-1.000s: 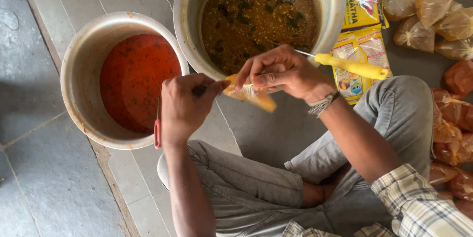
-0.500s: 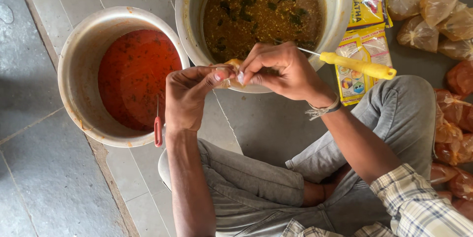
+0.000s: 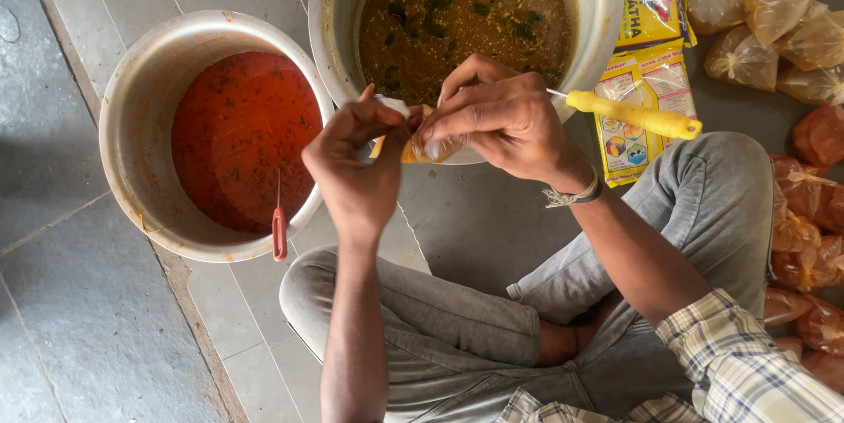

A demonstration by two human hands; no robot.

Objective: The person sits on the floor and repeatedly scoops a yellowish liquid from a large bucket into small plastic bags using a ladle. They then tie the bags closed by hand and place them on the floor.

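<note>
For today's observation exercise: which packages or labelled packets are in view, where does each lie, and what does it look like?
Printed sachets: floor, right of the brown-curry pot; flat, yellow with red and white.
Clear filled bags: top right; knotted, pale brown.
Reddish filled bags: right edge; knotted, orange-red.
Small filled bag: between both hands; yellowish.

Both hands [image 3: 440,137] pinching a small filled bag [image 3: 428,150], above brown curry pot [image 3: 598,10]
</note>
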